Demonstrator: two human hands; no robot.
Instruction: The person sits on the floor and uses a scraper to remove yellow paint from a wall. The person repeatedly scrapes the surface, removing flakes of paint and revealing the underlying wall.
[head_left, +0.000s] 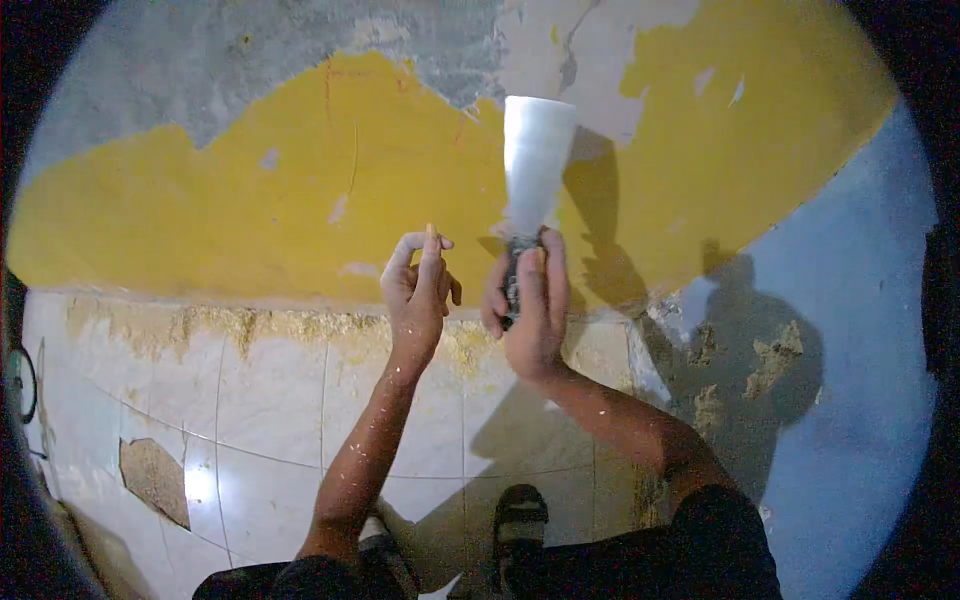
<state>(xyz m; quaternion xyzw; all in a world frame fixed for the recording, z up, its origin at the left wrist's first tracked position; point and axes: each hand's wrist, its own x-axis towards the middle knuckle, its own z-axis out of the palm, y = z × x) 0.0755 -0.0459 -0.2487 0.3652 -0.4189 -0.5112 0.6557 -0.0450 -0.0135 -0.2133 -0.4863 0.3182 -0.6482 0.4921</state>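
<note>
My right hand (541, 315) grips the dark handle of a wide-bladed scraper (536, 161). Its pale metal blade points up and away from me, in front of the wall, and whether its edge touches the surface is hard to tell. Left of it, my left hand (420, 281) is raised with loosely curled fingers and the thumb up; I see nothing in it. White dust coats its fingers. Ahead stands a wall with yellow paint (247, 210), broken by a bare grey area (247, 60) and a pinkish patch (540, 52) with a crack.
Yellow flakes (300, 322) lie along the wall's foot on the white tiled floor (270, 397). A broken tile hole (154, 480) shows at left. On the right is a blue wall (847, 300) with damaged plaster (776, 360). My sandalled foot (521, 517) is below; my shadow falls right.
</note>
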